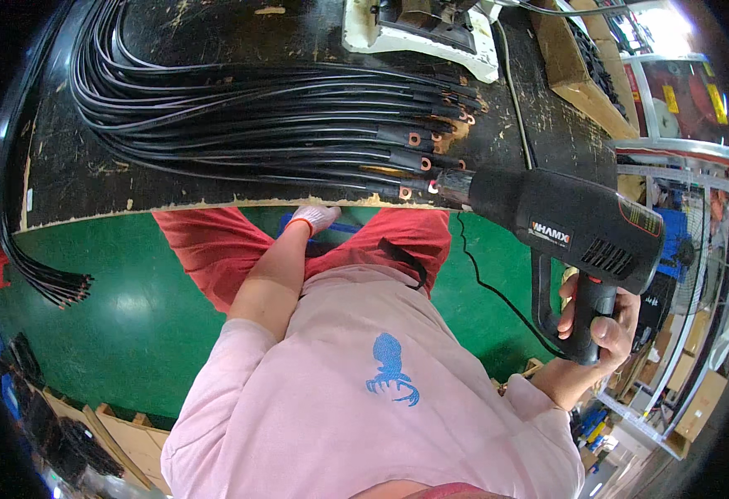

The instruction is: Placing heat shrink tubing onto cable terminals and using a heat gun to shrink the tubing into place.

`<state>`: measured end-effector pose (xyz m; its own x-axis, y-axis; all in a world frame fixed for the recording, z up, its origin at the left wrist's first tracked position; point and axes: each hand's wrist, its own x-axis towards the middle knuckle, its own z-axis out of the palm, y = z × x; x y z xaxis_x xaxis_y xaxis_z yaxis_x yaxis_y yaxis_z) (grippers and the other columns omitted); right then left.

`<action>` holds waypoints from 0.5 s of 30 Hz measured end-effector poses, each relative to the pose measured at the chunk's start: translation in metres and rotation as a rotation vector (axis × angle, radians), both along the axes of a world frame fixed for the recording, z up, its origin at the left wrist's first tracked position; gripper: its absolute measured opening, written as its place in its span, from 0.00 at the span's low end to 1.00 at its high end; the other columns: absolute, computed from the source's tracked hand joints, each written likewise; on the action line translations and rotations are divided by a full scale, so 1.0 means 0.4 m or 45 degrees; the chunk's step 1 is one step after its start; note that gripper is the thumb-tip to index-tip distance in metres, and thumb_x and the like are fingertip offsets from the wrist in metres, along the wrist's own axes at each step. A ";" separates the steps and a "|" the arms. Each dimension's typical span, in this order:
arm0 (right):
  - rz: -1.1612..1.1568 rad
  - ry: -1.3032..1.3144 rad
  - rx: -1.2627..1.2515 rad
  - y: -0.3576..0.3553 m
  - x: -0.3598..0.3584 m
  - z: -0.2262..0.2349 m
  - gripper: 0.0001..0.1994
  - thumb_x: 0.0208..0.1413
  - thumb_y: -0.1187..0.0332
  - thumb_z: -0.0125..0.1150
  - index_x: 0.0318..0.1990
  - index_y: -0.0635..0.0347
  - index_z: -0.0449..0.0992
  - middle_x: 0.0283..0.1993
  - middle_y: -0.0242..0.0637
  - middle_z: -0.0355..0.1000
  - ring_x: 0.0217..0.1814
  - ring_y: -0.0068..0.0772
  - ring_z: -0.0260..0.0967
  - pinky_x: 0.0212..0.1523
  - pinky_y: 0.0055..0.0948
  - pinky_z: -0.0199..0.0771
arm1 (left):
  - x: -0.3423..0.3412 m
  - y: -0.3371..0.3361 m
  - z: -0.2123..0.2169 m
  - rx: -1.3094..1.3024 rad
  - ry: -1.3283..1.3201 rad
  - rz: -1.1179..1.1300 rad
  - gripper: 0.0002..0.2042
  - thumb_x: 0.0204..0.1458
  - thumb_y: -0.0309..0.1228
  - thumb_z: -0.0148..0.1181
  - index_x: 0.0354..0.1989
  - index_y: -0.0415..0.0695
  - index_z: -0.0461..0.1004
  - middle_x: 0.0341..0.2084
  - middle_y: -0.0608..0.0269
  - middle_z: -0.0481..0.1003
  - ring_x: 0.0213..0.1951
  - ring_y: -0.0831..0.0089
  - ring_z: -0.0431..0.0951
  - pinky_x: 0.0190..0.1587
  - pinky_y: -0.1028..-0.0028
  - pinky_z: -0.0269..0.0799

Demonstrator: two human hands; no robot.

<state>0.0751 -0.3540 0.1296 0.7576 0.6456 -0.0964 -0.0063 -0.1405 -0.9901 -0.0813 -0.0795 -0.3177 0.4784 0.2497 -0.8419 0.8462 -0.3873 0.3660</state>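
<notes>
My right hand (610, 328) is bare and wrapped round the grip of a black heat gun (560, 216). Its nozzle points left over the table edge, close to the copper lugs (406, 192) on the nearest cables. A bundle of black cables (240, 116) lies side by side on the dark worktable, looping back at the far left. Black sleeves cover the cables just behind several of the lugs. Below the table's front edge, between my knees, is my left hand (319, 218) in a white knit glove. The edge partly covers it, so its fingers do not show clearly.
The scuffed black worktable (57, 179) carries a white-based machine (431, 37) at the back and a wooden box of dark parts (581, 71) at right. More cable ends (57, 283) hang off the left side. The gun's cord (497, 295) trails over the green floor. Shelving (689, 333) stands at right.
</notes>
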 end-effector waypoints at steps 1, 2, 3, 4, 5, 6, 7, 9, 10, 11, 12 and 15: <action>0.023 0.011 -0.028 -0.004 0.003 0.004 0.34 0.39 0.59 0.74 0.48 0.82 0.71 0.36 0.62 0.75 0.17 0.37 0.74 0.13 0.27 0.75 | 0.004 -0.004 0.003 -0.006 -0.029 0.007 0.34 0.58 0.56 0.41 0.61 0.42 0.73 0.64 0.47 0.69 0.66 0.51 0.68 0.67 0.63 0.63; 0.054 0.028 -0.051 -0.006 0.005 0.006 0.35 0.39 0.58 0.74 0.48 0.82 0.71 0.35 0.62 0.75 0.17 0.37 0.74 0.13 0.27 0.75 | 0.004 0.001 0.007 -0.008 -0.052 0.022 0.34 0.58 0.56 0.41 0.62 0.42 0.73 0.64 0.47 0.68 0.66 0.51 0.68 0.67 0.63 0.62; 0.058 0.039 -0.036 -0.002 0.007 0.004 0.35 0.39 0.58 0.74 0.48 0.82 0.71 0.35 0.62 0.75 0.17 0.37 0.74 0.13 0.27 0.75 | -0.007 0.002 -0.018 0.006 -0.025 0.010 0.35 0.57 0.59 0.43 0.63 0.46 0.73 0.65 0.47 0.69 0.66 0.52 0.68 0.66 0.62 0.63; 0.079 0.032 -0.036 0.002 0.009 0.002 0.35 0.39 0.57 0.75 0.47 0.82 0.71 0.35 0.62 0.75 0.17 0.37 0.74 0.13 0.26 0.75 | -0.021 0.008 -0.042 0.021 -0.015 0.013 0.35 0.57 0.59 0.43 0.63 0.46 0.73 0.65 0.47 0.69 0.66 0.52 0.68 0.66 0.62 0.63; 0.080 0.018 -0.042 0.000 0.006 0.001 0.35 0.39 0.57 0.75 0.47 0.82 0.71 0.35 0.61 0.75 0.17 0.36 0.74 0.13 0.26 0.75 | -0.013 0.004 -0.008 0.015 -0.029 0.007 0.35 0.57 0.59 0.43 0.62 0.46 0.73 0.64 0.47 0.69 0.65 0.52 0.69 0.65 0.62 0.63; 0.065 0.021 -0.034 -0.001 0.003 0.001 0.35 0.39 0.57 0.75 0.47 0.82 0.71 0.35 0.61 0.75 0.17 0.36 0.74 0.13 0.26 0.75 | -0.008 0.002 0.016 0.009 -0.043 0.002 0.35 0.56 0.59 0.43 0.62 0.46 0.74 0.63 0.47 0.70 0.65 0.52 0.70 0.65 0.62 0.64; 0.035 0.007 -0.045 -0.002 -0.001 0.001 0.36 0.38 0.56 0.75 0.47 0.82 0.72 0.35 0.61 0.75 0.17 0.36 0.74 0.13 0.26 0.74 | -0.007 -0.003 -0.008 0.004 -0.049 0.052 0.34 0.56 0.59 0.44 0.61 0.46 0.74 0.62 0.46 0.71 0.64 0.52 0.71 0.63 0.61 0.66; 0.003 -0.027 -0.066 -0.004 0.000 0.005 0.36 0.38 0.54 0.75 0.47 0.81 0.72 0.35 0.60 0.75 0.17 0.35 0.74 0.14 0.25 0.74 | -0.011 -0.004 -0.010 0.031 -0.065 0.041 0.34 0.56 0.59 0.45 0.60 0.46 0.75 0.62 0.46 0.71 0.63 0.52 0.71 0.63 0.61 0.66; -0.005 -0.028 -0.060 -0.006 0.000 0.006 0.36 0.38 0.54 0.75 0.47 0.81 0.72 0.35 0.60 0.75 0.17 0.35 0.74 0.14 0.25 0.74 | -0.010 -0.002 -0.013 0.050 -0.083 0.036 0.34 0.55 0.59 0.46 0.60 0.46 0.75 0.61 0.45 0.72 0.63 0.51 0.71 0.63 0.62 0.67; -0.022 -0.037 -0.067 -0.008 -0.001 0.006 0.36 0.38 0.54 0.75 0.47 0.81 0.72 0.36 0.59 0.75 0.18 0.35 0.74 0.15 0.25 0.75 | -0.015 0.007 -0.018 0.011 -0.145 -0.030 0.34 0.55 0.59 0.47 0.60 0.45 0.76 0.61 0.44 0.71 0.63 0.50 0.71 0.63 0.62 0.66; -0.039 -0.047 -0.076 -0.010 -0.002 0.006 0.36 0.39 0.54 0.75 0.47 0.81 0.72 0.36 0.59 0.75 0.19 0.35 0.75 0.15 0.25 0.75 | -0.017 0.007 -0.022 0.014 -0.145 -0.035 0.34 0.55 0.59 0.47 0.60 0.45 0.76 0.61 0.44 0.71 0.63 0.50 0.71 0.63 0.62 0.66; -0.105 -0.087 -0.084 -0.021 -0.008 0.004 0.36 0.40 0.54 0.75 0.48 0.80 0.72 0.37 0.60 0.75 0.20 0.35 0.76 0.16 0.26 0.76 | -0.016 0.000 -0.009 0.037 -0.118 0.054 0.37 0.53 0.61 0.47 0.59 0.43 0.76 0.61 0.42 0.71 0.63 0.49 0.72 0.63 0.61 0.66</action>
<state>0.0718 -0.3624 0.1313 0.8142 0.5746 -0.0829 0.0468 -0.2074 -0.9771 -0.0875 -0.0795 -0.3214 0.5423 0.2952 -0.7866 0.8251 -0.3637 0.4324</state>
